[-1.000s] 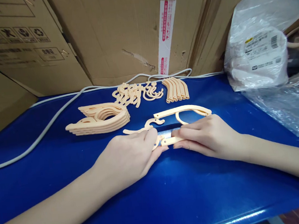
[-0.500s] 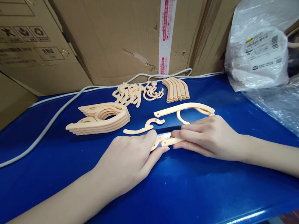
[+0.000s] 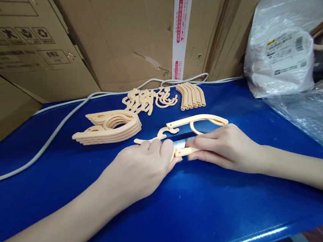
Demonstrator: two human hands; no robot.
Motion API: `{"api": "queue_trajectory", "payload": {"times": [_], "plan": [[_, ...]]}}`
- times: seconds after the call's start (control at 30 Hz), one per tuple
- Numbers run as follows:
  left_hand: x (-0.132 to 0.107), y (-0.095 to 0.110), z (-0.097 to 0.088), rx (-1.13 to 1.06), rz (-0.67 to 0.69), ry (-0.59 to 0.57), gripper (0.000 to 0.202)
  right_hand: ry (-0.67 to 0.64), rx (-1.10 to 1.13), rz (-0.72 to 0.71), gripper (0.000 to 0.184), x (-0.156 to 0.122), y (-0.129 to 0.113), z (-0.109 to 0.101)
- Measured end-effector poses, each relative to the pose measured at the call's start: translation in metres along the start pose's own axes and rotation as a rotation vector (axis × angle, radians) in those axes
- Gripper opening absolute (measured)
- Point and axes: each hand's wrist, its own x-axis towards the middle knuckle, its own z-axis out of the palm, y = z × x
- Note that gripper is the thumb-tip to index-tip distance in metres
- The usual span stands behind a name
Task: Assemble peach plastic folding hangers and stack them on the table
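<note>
My left hand is closed on a small curved cream plastic hanger piece, mostly hidden by the fingers. My right hand pinches a cream hanger arm, whose holed end meets the left-hand piece. Whether the two are joined I cannot tell. Just beyond the hands lie a loose hanger hook and a longer hanger arm with a curved piece at its right end, partly behind my right hand.
A stack of folded cream hangers sits at left. Behind are a pile of hooks and a row of hanger arms. A white cable crosses the blue table. Cardboard boxes and plastic-wrapped goods border it.
My left hand has shifted slightly right and its fingers have closed further over the small piece, against the end of the hanger arm. My right hand has hardly moved.
</note>
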Motion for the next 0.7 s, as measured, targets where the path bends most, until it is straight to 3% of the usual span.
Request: {"api": "queue_trajectory", "payload": {"times": [0.27, 0.7], "plan": [[-0.0027, -0.0045, 0.0, 0.011, 0.053, 0.015, 0.03, -0.101, 0.157, 0.076, 0.029, 0.0029, -0.0029, -0.0042], [-0.0017, -0.004, 0.0017, -0.022, 0.055, 0.015, 0.026, -0.105, 0.128, 0.091, 0.029, -0.0004, -0.0031, -0.0035]]}}
